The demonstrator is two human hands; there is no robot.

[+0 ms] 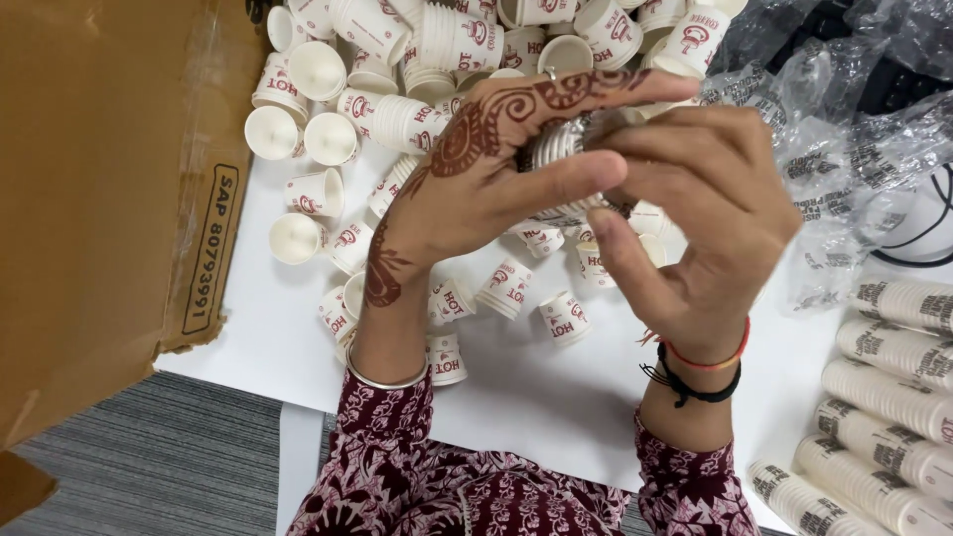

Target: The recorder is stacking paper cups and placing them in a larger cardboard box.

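My left hand [486, 169], patterned with dark henna, and my right hand [705, 208] are raised together over a white table [516, 397]. Between them they grip a short stack of small white paper cups [558, 144], mostly hidden by the fingers. Below and behind the hands lie several loose small paper cups [377, 109] with red print, some nested, some on their sides.
A brown cardboard flap [109, 179] covers the left side. Crumpled clear plastic wrappers [844, 129] lie at the upper right. Several wrapped sleeves of stacked cups [893, 397] lie in a row at the lower right. Grey floor [159, 467] shows at the bottom left.
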